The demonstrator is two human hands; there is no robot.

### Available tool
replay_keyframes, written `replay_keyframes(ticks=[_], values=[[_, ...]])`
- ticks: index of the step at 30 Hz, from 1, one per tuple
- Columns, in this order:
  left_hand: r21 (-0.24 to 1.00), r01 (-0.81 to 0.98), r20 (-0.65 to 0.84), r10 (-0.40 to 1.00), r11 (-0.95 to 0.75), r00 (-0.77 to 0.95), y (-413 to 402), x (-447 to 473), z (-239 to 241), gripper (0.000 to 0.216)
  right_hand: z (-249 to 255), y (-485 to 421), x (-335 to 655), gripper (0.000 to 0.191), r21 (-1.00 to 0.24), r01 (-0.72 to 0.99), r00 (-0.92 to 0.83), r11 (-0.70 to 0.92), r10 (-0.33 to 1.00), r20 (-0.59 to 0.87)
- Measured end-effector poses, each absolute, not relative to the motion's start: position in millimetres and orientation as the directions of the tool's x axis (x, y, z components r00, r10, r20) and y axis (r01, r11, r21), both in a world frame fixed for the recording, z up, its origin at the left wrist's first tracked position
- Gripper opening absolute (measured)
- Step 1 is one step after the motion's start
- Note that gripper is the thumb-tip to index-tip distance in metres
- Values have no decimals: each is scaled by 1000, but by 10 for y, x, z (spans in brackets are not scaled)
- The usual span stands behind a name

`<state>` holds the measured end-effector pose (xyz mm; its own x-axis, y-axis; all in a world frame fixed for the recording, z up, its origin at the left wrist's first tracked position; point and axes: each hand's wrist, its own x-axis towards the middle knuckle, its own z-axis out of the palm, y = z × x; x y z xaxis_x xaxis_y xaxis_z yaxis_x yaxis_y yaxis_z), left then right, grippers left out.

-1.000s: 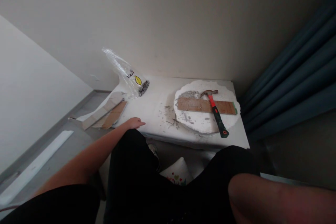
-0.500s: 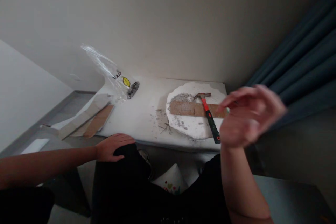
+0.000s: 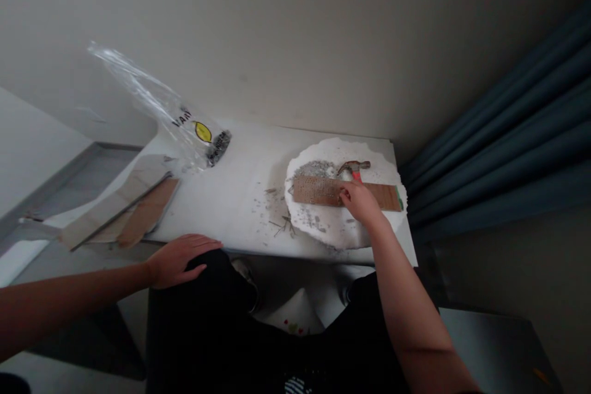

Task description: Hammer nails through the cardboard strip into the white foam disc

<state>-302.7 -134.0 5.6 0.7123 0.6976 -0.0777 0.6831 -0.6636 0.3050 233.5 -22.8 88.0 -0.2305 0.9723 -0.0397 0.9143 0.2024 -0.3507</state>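
Observation:
My left hand (image 3: pixel 180 258) lies flat on my left knee, fingers stretched out and holding nothing. Over the middle of a brown wooden board (image 3: pixel 318 191) is my right hand (image 3: pixel 362 202), its fingertips pinched together at the board's surface. Anything between those fingertips is too small to make out. The board rests on a white, ragged-edged round slab (image 3: pixel 332 234) with grey crumbs around it. A claw hammer (image 3: pixel 357 166) lies across the board; its head and red neck show behind my right hand, while the hand and forearm hide the handle.
All this sits on a white table (image 3: pixel 231 203) against the wall. Small debris (image 3: pixel 281 225) is scattered left of the slab. A clear plastic bag (image 3: pixel 184 129) and several board pieces (image 3: pixel 143 215) lie at the left. A blue curtain (image 3: pixel 508 135) hangs at the right.
My right hand has come down and left from the air beside the slab onto the board, its fingers closing to a pinch. My left hand stays on the knee. The camera view has shifted slightly.

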Motion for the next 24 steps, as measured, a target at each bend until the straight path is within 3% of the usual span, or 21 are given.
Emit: replay_keyframes(ticks=[13, 17, 24], values=[[266, 763, -97, 771, -589, 629, -1419, -2859, 181, 69, 597, -104, 2327, 18, -346, 900, -315, 263, 943, -102], [318, 758, -76, 782, -569, 619, -1419, -2805, 212, 64, 568, -53, 2257, 13, -324, 912, -306, 252, 944, -126], [283, 771, -112, 779, -570, 617, -1418, -2740, 278, 62, 613, 20, 2196, 11, -297, 929, -278, 222, 947, -161]])
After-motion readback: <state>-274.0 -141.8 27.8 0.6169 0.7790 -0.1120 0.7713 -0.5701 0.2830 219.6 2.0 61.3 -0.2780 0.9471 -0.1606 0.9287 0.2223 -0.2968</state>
